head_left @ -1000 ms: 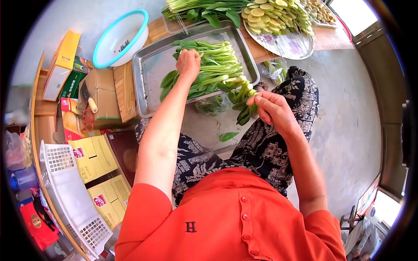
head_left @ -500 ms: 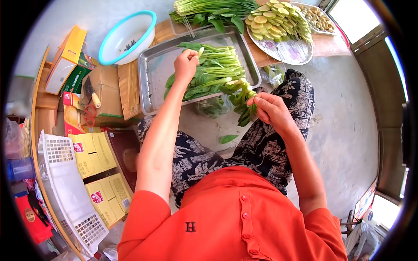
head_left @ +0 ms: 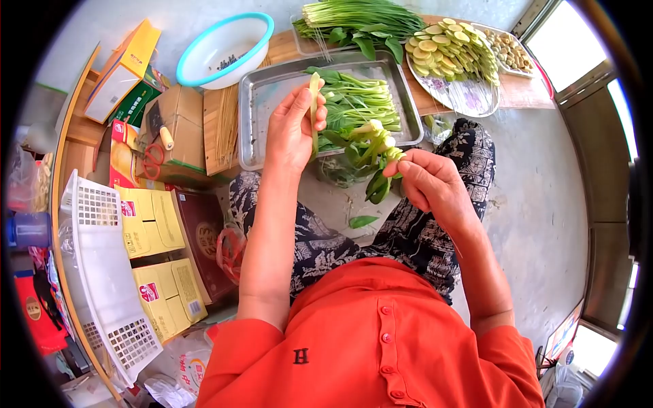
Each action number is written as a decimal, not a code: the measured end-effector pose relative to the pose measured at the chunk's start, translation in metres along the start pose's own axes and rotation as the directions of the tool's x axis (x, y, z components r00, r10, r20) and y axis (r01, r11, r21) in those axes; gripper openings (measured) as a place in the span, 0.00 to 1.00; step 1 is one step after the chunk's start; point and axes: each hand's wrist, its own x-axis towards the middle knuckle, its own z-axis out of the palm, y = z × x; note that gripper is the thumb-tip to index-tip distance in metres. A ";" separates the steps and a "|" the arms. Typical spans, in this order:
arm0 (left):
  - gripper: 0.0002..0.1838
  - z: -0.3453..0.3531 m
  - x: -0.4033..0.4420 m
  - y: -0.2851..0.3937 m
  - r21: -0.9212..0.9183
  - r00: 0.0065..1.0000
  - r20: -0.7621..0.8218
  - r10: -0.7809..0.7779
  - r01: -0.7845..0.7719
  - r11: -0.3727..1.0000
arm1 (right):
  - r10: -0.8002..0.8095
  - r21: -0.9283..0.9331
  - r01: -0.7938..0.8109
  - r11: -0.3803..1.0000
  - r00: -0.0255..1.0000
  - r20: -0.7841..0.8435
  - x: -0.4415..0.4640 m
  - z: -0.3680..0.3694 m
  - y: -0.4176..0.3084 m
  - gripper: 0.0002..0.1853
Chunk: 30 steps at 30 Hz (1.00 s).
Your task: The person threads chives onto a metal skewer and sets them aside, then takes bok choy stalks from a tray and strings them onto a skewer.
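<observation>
My left hand [head_left: 290, 132] is raised over the near left part of a metal tray [head_left: 249, 112], its fingers closed around a pale leafy green stalk [head_left: 314, 109] held upright. Across from it, my right hand [head_left: 435, 182] pinches the lower end of a skewer of leafy greens [head_left: 371, 144]. Pale stem ends are bunched together on it and dark leaves hang below; most of the stick is hidden. More leafy greens [head_left: 360, 102] lie in the tray with stems pointing right.
Behind the tray are a blue-rimmed basin [head_left: 187, 64], skewered long greens [head_left: 360, 20] and a plate [head_left: 469, 102] with skewered slices. Bamboo sticks [head_left: 230, 129] lie left of the tray, near a cardboard box [head_left: 183, 126], scissors [head_left: 153, 162] and a cleaver [head_left: 165, 136]. A loose leaf [head_left: 362, 222] lies on the floor.
My left hand has come back from the greens in the tray towards me, bringing a stalk with it. My right hand still grips the skewer, at nearly the same place.
</observation>
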 end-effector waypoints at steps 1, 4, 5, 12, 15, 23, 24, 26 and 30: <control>0.16 0.001 -0.003 0.000 0.002 1.000 0.026 0.006 -0.006 1.000 | -0.018 -0.004 0.018 1.000 1.000 0.007 0.000 0.004 -0.003 0.13; 0.18 0.001 -0.008 -0.001 -0.006 0.998 0.066 0.011 -0.010 1.000 | -0.023 -0.022 0.024 0.999 1.000 0.015 -0.001 0.013 -0.010 0.13; 0.18 0.001 -0.009 -0.001 -0.016 0.997 0.078 0.010 -0.009 1.000 | -0.012 -0.035 0.012 0.999 1.000 0.016 -0.001 0.014 -0.011 0.14; 0.15 0.006 -0.016 0.000 -0.076 0.997 0.073 0.022 -0.016 0.997 | -0.005 -0.084 0.006 0.996 1.000 0.018 0.000 0.019 -0.012 0.14; 0.14 0.007 -0.018 0.001 -0.094 0.996 0.081 0.025 -0.018 0.995 | -0.001 -0.105 0.002 0.994 1.000 0.012 -0.001 0.020 -0.012 0.14; 0.17 0.006 -0.020 0.001 -0.069 0.994 0.103 0.028 -0.021 0.997 | -0.004 -0.103 0.006 0.995 1.000 0.013 0.000 0.022 -0.011 0.15; 0.17 0.006 -0.020 0.001 -0.068 0.994 0.102 0.028 -0.021 0.997 | -0.004 -0.102 0.006 0.995 1.000 0.014 0.000 0.021 -0.011 0.15; 0.16 0.005 -0.019 0.000 -0.076 0.994 0.104 0.027 -0.019 0.997 | -0.001 -0.107 0.003 0.994 1.000 0.018 0.000 0.021 -0.011 0.15; 0.14 0.006 -0.020 0.000 -0.083 0.994 0.106 0.031 -0.023 0.996 | -0.002 -0.109 0.005 0.994 1.000 0.024 0.000 0.020 -0.010 0.15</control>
